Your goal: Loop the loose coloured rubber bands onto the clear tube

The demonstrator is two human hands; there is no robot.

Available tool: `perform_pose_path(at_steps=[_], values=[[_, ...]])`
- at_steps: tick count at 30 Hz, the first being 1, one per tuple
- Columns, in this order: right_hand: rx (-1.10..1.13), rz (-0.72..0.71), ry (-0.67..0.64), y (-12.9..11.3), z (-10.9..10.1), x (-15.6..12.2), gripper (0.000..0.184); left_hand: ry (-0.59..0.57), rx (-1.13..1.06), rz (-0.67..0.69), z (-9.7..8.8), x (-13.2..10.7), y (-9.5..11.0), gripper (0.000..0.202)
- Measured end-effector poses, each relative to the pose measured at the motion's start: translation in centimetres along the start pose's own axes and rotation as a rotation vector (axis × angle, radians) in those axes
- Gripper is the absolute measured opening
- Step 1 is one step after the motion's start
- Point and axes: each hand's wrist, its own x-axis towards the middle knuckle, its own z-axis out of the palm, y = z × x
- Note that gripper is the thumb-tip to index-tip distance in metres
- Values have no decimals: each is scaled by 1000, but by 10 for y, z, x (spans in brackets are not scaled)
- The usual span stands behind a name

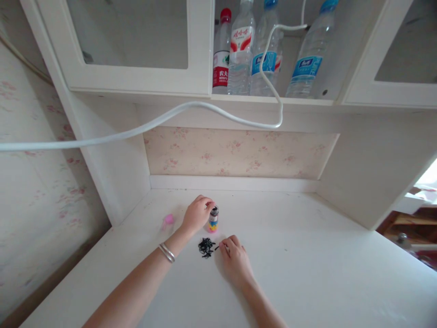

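Note:
A small clear jar (213,219) holding layers of coloured bits stands upright on the white desk (307,255). My left hand (197,214), a silver bangle on its wrist, has its fingers curled round the jar's top. A little pile of thin black rubber bands (205,247) lies just in front of the jar. My right hand (235,260) rests on the desk to the right of the pile, its thumb and forefinger pinched on one black band at the pile's edge.
A pink lid (167,221) lies left of my left hand. Several water bottles (241,50) stand on the shelf above, between glass-door cabinets (136,77). A white cable (143,127) hangs across in front of the floral back panel.

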Motion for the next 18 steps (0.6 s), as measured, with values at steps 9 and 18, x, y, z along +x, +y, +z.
perform_pose_path(at_steps=[9, 18], values=[[61, 17, 5, 5, 3, 0, 29, -92, 2, 41, -1, 2, -5, 27], [311, 66, 81, 5, 3, 2, 31, -57, -193, -25, -5, -25, -11, 27]])
